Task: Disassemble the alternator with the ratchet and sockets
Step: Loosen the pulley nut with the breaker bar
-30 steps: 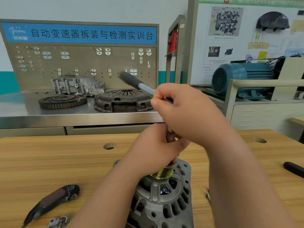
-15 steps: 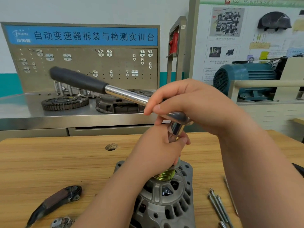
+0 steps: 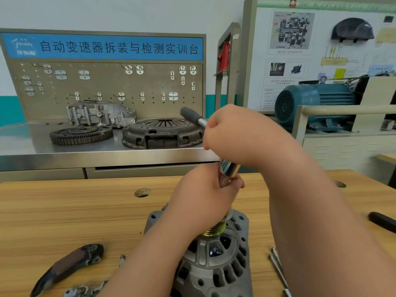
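Clenched round the ratchet (image 3: 192,117), right grip (image 3: 242,136) has swung its handle back to centre; left grip (image 3: 205,198) grasps the socket (image 3: 229,168): probably another loosening stroke.

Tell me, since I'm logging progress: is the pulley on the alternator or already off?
On. The brass-coloured pulley sits on top of the alternator, under the left hand gripping the socket.

Wooden bench (image 3: 64,211) in front; steel counter (image 3: 64,155) with pegboard (image 3: 107,86) behind; pale wall (image 3: 107,11) with teal band (image 3: 8,110).
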Demonstrator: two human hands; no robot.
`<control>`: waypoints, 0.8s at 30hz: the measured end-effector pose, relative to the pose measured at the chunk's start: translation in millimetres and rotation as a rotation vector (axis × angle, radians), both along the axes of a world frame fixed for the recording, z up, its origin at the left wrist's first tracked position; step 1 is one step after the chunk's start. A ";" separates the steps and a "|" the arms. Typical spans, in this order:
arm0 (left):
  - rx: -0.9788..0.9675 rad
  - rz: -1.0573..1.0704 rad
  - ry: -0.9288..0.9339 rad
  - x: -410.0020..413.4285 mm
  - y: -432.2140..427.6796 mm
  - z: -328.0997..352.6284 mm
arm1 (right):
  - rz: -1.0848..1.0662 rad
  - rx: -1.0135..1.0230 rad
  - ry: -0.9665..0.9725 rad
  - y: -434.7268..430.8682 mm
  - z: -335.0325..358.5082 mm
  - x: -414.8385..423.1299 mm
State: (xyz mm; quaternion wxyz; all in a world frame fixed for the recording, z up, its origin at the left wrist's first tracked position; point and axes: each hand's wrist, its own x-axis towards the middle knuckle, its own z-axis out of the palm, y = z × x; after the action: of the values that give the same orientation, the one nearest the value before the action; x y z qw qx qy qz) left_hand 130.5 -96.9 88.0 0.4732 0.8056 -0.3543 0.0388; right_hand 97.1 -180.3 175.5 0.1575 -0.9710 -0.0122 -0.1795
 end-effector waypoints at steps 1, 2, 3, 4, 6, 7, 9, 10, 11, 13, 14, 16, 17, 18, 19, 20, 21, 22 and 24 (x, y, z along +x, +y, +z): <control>-0.002 -0.027 0.017 0.6 0.7 0.7 | 0.052 0.041 -0.016 -1.9 -2.1 0.1; -0.002 -0.056 0.033 1.7 1.8 1.4 | 0.131 0.089 -0.048 -3.8 -4.5 -0.2; -0.007 -0.086 0.050 2.8 2.7 1.9 | 0.233 0.139 -0.079 -6.2 -6.3 -1.2; -0.022 -0.114 0.068 3.9 3.4 2.6 | 0.348 0.194 -0.096 -8.2 -7.8 -2.4; -0.040 -0.152 0.083 5.2 4.8 3.2 | 0.568 0.284 -0.072 -13.1 -7.9 -5.2; -0.040 -0.159 0.078 5.7 5.7 2.9 | 0.664 0.314 -0.033 -14.7 -7.6 -6.4; -0.033 -0.159 0.060 6.1 6.2 1.1 | 0.786 0.342 0.021 -18.0 -7.7 -7.0; -0.030 -0.148 0.048 5.8 6.0 0.0 | 0.798 0.348 0.017 -18.4 -7.7 -7.2; -0.029 -0.127 0.035 5.7 4.8 -0.7 | 0.777 0.359 -0.004 -18.4 -8.2 -7.2; -0.036 -0.075 0.031 5.2 2.2 -1.2 | 0.691 0.439 -0.054 -17.9 -9.9 -6.3; -0.038 -0.050 0.037 4.6 1.0 -1.1 | 0.626 0.494 -0.080 -17.3 -11.3 -5.5; -0.013 -0.001 0.030 3.5 -0.5 0.0 | 0.407 0.514 -0.130 -12.6 -15.2 -2.6; 0.003 0.025 0.015 2.4 -0.9 1.0 | 0.277 0.437 -0.158 -8.4 -16.1 -0.8; 0.019 0.050 0.000 0.8 -1.4 3.0 | 0.164 0.322 -0.182 -3.9 -16.8 1.1; 0.031 0.067 -0.010 -0.9 -1.7 4.5 | 0.074 0.206 -0.200 -0.1 -17.4 3.3; 0.043 0.082 -0.013 -2.8 -1.7 5.7 | 0.013 0.124 -0.219 2.9 -18.1 4.9; 0.054 0.090 -0.015 -4.1 -1.5 6.5 | -0.020 0.079 -0.232 4.9 -18.0 5.2; 0.057 0.085 -0.016 -4.9 -1.0 7.0 | -0.027 0.049 -0.229 4.9 -17.8 5.3; 0.033 0.041 -0.018 -3.1 0.0 5.4 | 0.046 0.041 -0.184 -0.3 -16.5 4.3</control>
State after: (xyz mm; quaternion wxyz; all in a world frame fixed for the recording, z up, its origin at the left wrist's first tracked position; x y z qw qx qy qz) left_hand 127.4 -96.9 93.4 0.4557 0.8201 -0.3424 0.0499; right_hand 101.4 -180.6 159.0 0.1797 -0.9464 -0.0454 -0.2646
